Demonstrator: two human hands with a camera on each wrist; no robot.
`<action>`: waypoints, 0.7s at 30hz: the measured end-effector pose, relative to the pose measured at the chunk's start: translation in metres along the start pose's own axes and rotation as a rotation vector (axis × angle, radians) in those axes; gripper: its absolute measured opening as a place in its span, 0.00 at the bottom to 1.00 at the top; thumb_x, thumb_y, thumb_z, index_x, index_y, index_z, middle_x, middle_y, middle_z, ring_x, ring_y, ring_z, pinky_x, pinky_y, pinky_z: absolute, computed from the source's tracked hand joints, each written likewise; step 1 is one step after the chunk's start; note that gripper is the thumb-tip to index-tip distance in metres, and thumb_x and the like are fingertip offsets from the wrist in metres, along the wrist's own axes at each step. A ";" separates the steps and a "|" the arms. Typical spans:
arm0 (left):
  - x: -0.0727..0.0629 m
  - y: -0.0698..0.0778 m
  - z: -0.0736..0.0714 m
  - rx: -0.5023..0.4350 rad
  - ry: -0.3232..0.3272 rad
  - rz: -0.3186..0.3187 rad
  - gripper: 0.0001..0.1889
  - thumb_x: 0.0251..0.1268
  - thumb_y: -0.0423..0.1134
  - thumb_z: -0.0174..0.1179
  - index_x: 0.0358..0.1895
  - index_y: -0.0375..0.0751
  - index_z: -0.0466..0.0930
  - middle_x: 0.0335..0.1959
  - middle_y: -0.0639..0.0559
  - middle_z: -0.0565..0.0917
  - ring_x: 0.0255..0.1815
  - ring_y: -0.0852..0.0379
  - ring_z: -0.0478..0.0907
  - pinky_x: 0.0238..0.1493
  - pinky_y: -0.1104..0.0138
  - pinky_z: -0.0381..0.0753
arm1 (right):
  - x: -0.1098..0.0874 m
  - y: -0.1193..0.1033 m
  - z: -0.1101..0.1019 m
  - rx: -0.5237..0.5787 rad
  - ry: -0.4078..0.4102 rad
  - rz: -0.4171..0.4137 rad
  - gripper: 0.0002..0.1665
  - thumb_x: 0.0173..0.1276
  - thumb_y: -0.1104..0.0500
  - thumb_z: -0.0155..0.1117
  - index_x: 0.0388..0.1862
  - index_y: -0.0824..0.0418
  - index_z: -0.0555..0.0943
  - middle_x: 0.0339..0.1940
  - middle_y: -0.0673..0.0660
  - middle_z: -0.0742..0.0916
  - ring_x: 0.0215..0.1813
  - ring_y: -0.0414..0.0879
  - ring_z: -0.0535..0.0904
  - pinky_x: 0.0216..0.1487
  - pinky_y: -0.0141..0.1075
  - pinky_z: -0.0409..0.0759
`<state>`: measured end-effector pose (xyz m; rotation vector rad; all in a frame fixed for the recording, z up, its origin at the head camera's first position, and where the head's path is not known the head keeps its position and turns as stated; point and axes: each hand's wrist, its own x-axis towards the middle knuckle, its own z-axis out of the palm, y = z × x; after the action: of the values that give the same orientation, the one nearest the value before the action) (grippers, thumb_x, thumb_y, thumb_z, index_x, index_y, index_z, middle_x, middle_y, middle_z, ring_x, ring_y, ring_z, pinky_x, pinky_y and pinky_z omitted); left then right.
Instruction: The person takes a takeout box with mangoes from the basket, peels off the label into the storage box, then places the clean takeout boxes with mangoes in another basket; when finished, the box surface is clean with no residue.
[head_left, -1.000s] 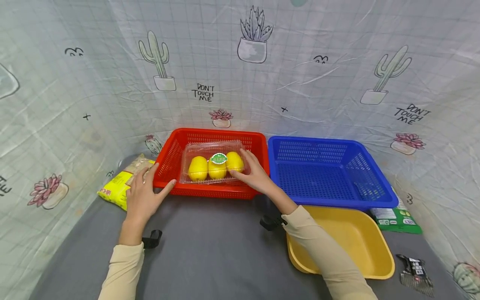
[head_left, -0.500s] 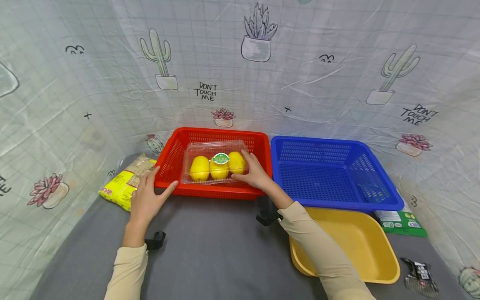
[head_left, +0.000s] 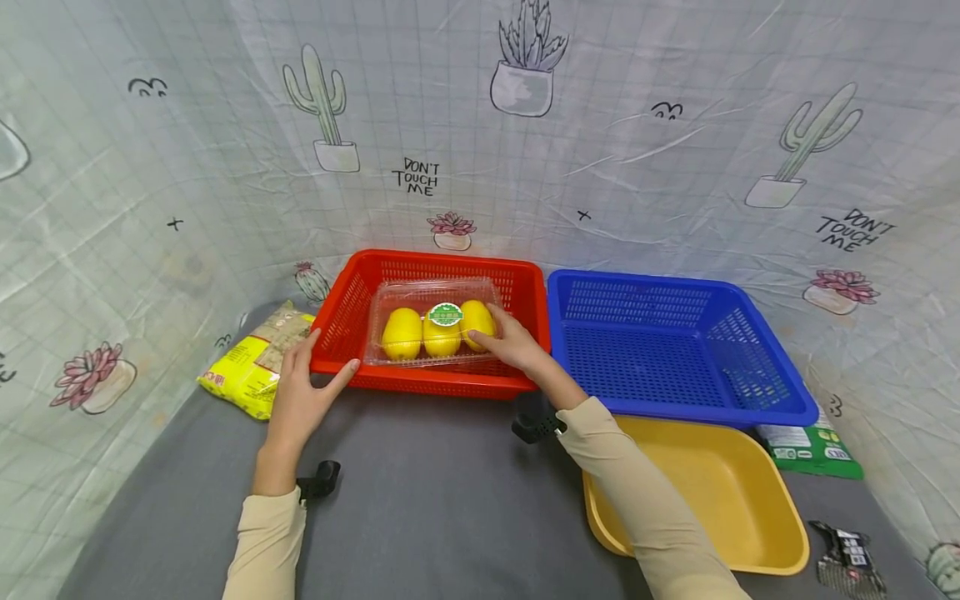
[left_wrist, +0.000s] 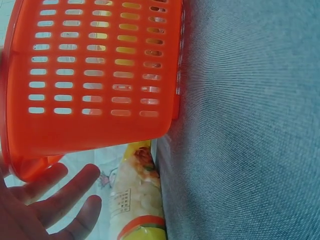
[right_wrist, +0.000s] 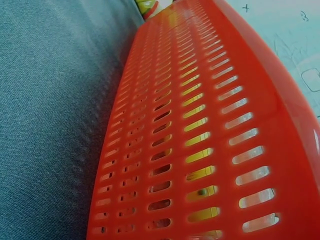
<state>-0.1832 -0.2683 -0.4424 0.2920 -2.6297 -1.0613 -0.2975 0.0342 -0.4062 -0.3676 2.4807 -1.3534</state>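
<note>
A clear plastic box [head_left: 358, 337] of three yellow fruits, apparently lemons [head_left: 402, 334], lies in the red basket [head_left: 442, 382]. A round green and white label [head_left: 446, 314] sits on its lid. My right hand [head_left: 519, 343] grips the box's right end, thumb towards the front and fingers at the side. At the basket's front left corner is my left hand [head_left: 302, 400], fingers straight and spread, thumb held apart near the rim. In the left wrist view its fingers [left_wrist: 65, 195] extend past the basket corner. The right wrist view shows the basket's slotted wall; my right hand is hidden there.
A blue basket [head_left: 637, 350] stands right of the red one, with a yellow tub [head_left: 720, 500] in front. A yellow bag [head_left: 255, 367] lies left, a green and white bag [head_left: 813, 450] right. A small black packet [head_left: 851, 558] rests near the right edge.
My right thumb has drawn a little closer to the fingers on the box. The left hand has shifted slightly right, against the basket corner. The box stays put in the basket.
</note>
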 end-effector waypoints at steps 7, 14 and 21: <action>0.001 -0.001 0.001 -0.010 -0.003 -0.009 0.48 0.61 0.61 0.61 0.78 0.43 0.50 0.73 0.34 0.56 0.71 0.33 0.57 0.61 0.36 0.66 | 0.001 -0.001 -0.001 0.044 -0.018 0.018 0.49 0.67 0.51 0.66 0.79 0.60 0.52 0.76 0.63 0.63 0.75 0.59 0.60 0.72 0.53 0.61; -0.001 0.003 -0.001 0.005 -0.013 -0.015 0.48 0.61 0.62 0.61 0.78 0.44 0.49 0.73 0.34 0.55 0.71 0.33 0.57 0.62 0.36 0.66 | 0.001 -0.002 -0.002 0.070 -0.020 0.073 0.50 0.64 0.49 0.68 0.79 0.53 0.53 0.76 0.64 0.60 0.76 0.64 0.41 0.72 0.63 0.52; -0.003 0.002 -0.001 0.006 -0.011 -0.030 0.48 0.61 0.62 0.60 0.78 0.45 0.49 0.74 0.34 0.55 0.71 0.33 0.57 0.62 0.36 0.65 | -0.001 -0.002 -0.002 0.105 -0.052 0.075 0.52 0.63 0.50 0.69 0.79 0.54 0.52 0.77 0.61 0.60 0.78 0.62 0.47 0.72 0.58 0.58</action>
<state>-0.1806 -0.2668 -0.4410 0.3290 -2.6464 -1.0672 -0.2974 0.0344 -0.4032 -0.2802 2.3460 -1.4185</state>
